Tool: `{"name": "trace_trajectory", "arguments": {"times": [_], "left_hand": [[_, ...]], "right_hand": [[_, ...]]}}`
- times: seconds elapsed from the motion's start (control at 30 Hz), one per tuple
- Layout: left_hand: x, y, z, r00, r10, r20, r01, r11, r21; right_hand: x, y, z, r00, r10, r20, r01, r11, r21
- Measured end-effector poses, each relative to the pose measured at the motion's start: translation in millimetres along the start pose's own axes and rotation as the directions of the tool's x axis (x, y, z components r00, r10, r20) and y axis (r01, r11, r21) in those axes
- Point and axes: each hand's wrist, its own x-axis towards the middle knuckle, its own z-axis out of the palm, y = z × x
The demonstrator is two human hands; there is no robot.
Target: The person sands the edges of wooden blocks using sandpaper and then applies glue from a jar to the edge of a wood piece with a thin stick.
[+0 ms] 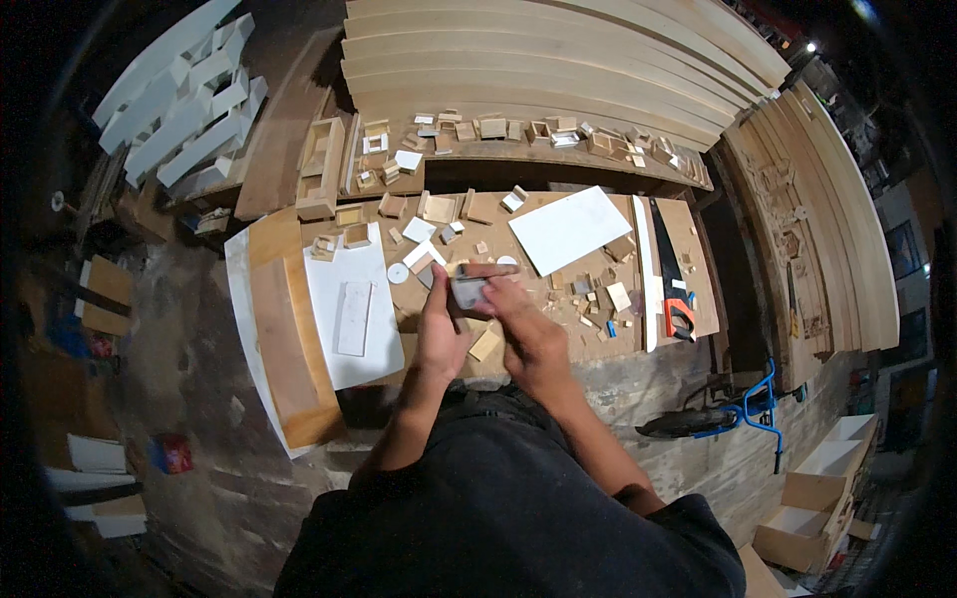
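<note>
Above the near middle of the workbench (pixel 588 344), my left hand (pixel 439 334) and my right hand (pixel 533 334) come together around a small pale boxy piece (pixel 468 291). The left thumb points up along its left side, while the right fingers close over its right side. My hands hide part of the piece, so its exact kind cannot be made out. Just beyond the hands are a white disc (pixel 398 273) and small wooden boxes such as an open one (pixel 437 207). A yellowish wood block (pixel 484 345) lies beneath the hands.
A white panel (pixel 568 229) and a handsaw (pixel 680 317) lie to the right. On the left are a white sheet (pixel 384 349) with a white block (pixel 355 319) and a brown board (pixel 291 349). Stacked planks (pixel 538 60) rise behind; a blue bicycle (pixel 760 399) stands lower right.
</note>
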Motion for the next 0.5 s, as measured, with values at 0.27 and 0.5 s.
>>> {"name": "trace_trajectory", "arguments": {"times": [0.27, 0.5], "left_hand": [[-4.8, -0.8, 5.3, 1.0, -0.023, -0.002, 0.022, 0.962, -0.272], [-7.6, -23.6, 17.1, 0.977, -0.007, 0.211, 0.051, 0.978, -0.203]], "right_hand": [[-30.8, 28.1, -26.1, 0.993, 0.091, 0.073, -0.091, 0.996, -0.006], [-22.2, 11.2, -32.9, 0.985, -0.013, -0.174, 0.031, 0.995, 0.097]]}}
